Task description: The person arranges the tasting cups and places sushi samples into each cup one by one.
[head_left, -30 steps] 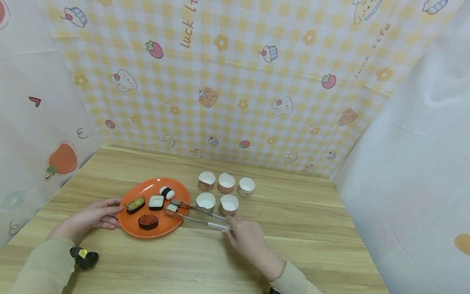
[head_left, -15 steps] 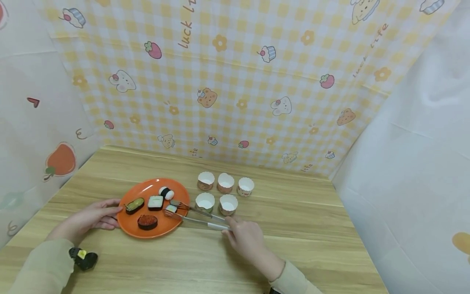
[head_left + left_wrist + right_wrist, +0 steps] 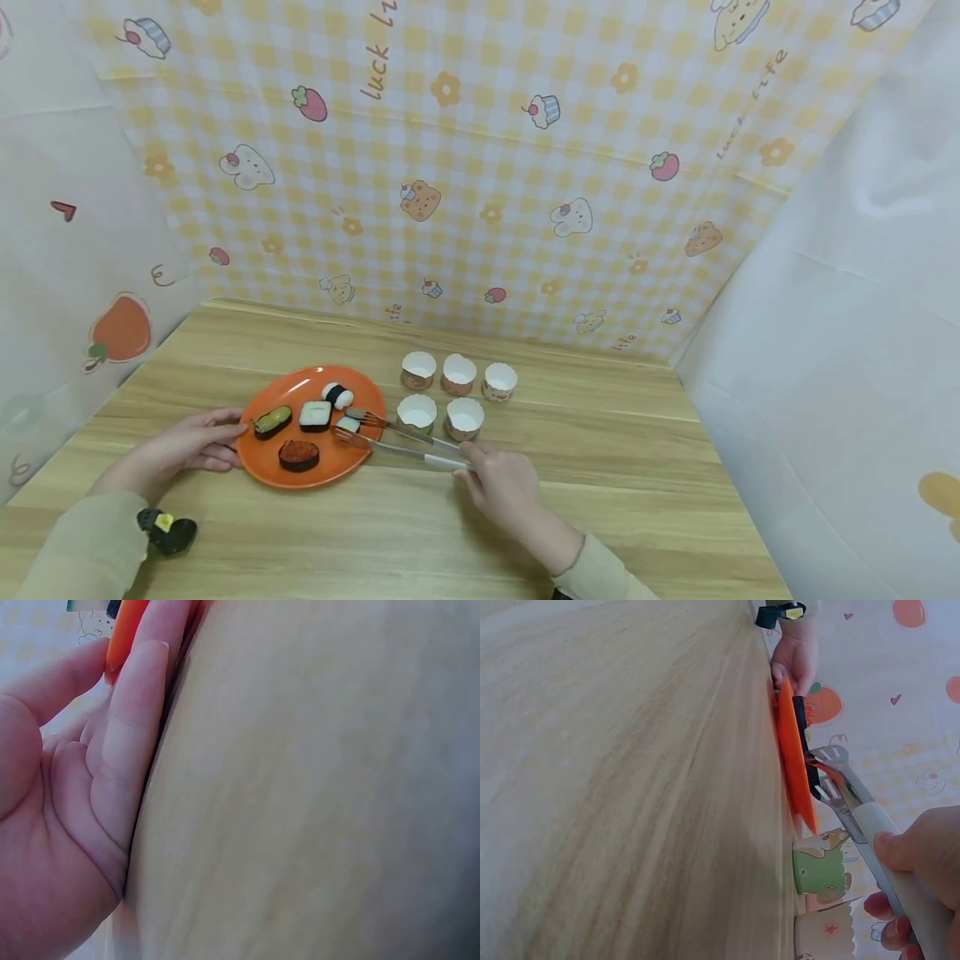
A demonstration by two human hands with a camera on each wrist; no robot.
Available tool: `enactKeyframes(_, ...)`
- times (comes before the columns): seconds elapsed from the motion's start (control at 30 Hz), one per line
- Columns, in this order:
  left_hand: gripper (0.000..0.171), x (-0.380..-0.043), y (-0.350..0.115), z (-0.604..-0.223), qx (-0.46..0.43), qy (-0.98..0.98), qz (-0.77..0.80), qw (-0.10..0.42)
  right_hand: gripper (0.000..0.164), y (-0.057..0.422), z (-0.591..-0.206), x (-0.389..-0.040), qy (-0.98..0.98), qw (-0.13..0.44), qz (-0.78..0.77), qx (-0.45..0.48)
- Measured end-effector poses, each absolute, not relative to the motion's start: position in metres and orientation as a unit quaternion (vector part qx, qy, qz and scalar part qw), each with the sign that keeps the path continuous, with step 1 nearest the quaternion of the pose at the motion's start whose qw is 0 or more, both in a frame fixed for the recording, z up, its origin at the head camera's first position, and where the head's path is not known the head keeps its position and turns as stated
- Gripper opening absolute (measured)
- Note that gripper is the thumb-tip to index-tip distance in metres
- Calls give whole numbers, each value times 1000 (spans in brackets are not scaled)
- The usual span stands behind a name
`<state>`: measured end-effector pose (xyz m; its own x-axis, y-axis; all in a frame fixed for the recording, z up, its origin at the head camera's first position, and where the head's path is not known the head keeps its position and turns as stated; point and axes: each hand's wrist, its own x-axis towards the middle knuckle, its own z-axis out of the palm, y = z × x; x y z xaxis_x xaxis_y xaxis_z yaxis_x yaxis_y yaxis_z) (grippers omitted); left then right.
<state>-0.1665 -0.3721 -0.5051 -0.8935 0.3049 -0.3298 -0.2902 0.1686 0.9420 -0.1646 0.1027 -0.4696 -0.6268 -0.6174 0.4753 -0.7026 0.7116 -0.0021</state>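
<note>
My left hand (image 3: 197,442) holds the left rim of an orange plate (image 3: 341,477), thumb on the edge and fingers beneath, as the left wrist view shows. Several toy-like sushi pieces lie on it: a red-topped one (image 3: 298,455), a green-topped one (image 3: 273,422), a white square one (image 3: 315,415), and a white one with a black band (image 3: 337,395). In my right hand (image 3: 501,487) are metal tongs (image 3: 444,462) with fork-shaped tips. The tips stand apart on either side of a small sushi roll (image 3: 348,425) at the plate's right; whether they touch it, I cannot tell.
Several paper baking cups stand right of the plate in two rows, including a front-left cup (image 3: 417,413), a front-right cup (image 3: 464,417) and a back-right cup (image 3: 499,381). The tongs pass close in front of the front cups. A patterned cloth (image 3: 420,250) hangs behind the wooden table (image 3: 600,433).
</note>
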Motion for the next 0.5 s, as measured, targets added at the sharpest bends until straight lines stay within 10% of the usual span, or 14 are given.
enactKeyframes(0.5,65,-167,-373,-506,3,730,644,230,34,103,-461,-164,-899,227,122,355)
